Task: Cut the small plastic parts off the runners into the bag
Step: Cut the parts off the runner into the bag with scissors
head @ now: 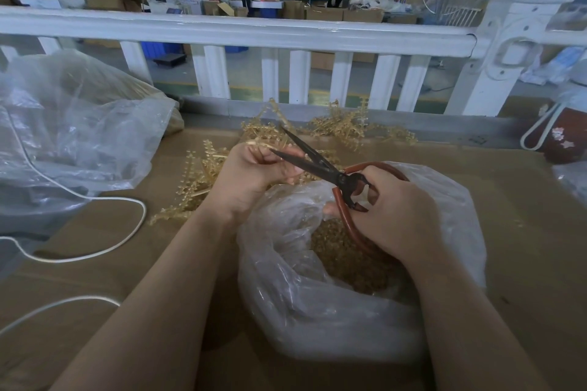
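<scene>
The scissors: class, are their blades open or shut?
Open. The blades of the scissors spread apart in a V, tips separated, with the right hand gripping the handles.

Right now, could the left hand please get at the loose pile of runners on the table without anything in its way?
Probably yes. The left hand sits just beside the pile of runners, nothing lying between them, but it already pinches a runner and would have to let that go first.
</scene>
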`<state>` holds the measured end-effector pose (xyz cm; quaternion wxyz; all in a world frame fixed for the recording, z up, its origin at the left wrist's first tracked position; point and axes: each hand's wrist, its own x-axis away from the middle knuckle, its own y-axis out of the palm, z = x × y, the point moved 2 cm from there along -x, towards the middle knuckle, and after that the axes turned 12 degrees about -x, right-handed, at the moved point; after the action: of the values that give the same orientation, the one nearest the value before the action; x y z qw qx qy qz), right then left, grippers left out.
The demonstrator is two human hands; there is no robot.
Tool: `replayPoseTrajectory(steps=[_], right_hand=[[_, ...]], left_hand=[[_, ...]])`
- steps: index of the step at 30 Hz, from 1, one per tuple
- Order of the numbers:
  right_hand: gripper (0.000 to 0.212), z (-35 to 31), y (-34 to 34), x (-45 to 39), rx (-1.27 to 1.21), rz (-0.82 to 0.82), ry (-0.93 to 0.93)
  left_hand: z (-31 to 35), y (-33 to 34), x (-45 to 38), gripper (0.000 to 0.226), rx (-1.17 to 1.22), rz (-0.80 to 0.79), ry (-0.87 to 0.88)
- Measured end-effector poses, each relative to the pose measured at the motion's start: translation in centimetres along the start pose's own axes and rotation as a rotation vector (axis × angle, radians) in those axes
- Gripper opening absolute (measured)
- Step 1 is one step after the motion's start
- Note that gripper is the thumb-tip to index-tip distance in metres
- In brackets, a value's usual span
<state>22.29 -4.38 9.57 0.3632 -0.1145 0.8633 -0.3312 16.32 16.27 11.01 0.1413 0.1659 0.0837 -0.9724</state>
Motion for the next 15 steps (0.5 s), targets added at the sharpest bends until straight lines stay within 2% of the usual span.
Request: replayPoseTrajectory(steps=[4,15], right_hand=[[0.06,-0.12,-0.02,-0.03,0.006,-0.002,-0.003],[0.064,-0.12,-0.03,-0.12,0.001,0.017,0.021]], left_hand=[[-0.07,0.04,0.13,0.016,0.007,-0.021,-0.01],[0.17,0.02,0.3,0.012,0.028,-0.067,0.024]])
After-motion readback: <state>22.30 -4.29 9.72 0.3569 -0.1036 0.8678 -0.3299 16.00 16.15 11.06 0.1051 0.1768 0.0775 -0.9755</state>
